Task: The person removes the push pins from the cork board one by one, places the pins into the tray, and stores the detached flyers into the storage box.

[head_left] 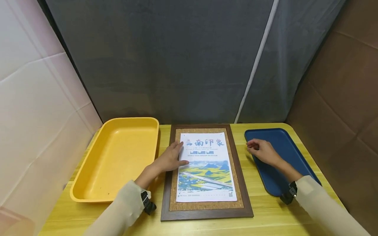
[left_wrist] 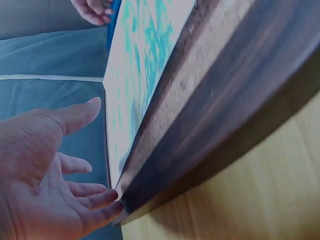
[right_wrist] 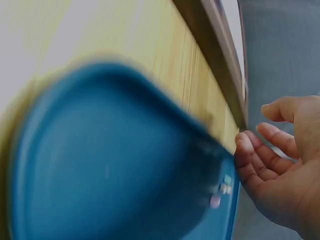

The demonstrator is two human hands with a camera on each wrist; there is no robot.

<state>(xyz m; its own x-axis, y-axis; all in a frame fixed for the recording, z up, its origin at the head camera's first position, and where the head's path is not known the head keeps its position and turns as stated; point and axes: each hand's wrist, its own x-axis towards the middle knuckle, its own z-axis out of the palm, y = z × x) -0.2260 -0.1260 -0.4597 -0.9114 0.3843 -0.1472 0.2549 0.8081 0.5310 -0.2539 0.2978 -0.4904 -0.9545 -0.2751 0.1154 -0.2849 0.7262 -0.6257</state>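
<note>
A sheet of printed paper (head_left: pixel 203 191) with blue lettering and a landscape picture lies on a cork board (head_left: pixel 206 206) in a dark wooden frame (head_left: pixel 206 215). My left hand (head_left: pixel 169 158) reaches over the frame's left side, fingers spread and relaxed at the paper's left edge; it grips nothing. Over the left rim of a blue tray (head_left: pixel 273 183) hovers my right hand (head_left: pixel 262 151), fingers loosely bent. In the right wrist view its thumb stands apart from the fingers, with nothing visible between them. Several small coloured pieces (right_wrist: pixel 224 187), too blurred to identify, lie in the tray.
A deep yellow tray (head_left: pixel 115 164) stands left of the board on the wooden table (head_left: pixel 262 213). A grey curtain (head_left: pixel 165 65) closes off the back. Pale fabric (head_left: pixel 32 114) hangs at the left, brown fabric (head_left: pixel 339 98) at the right.
</note>
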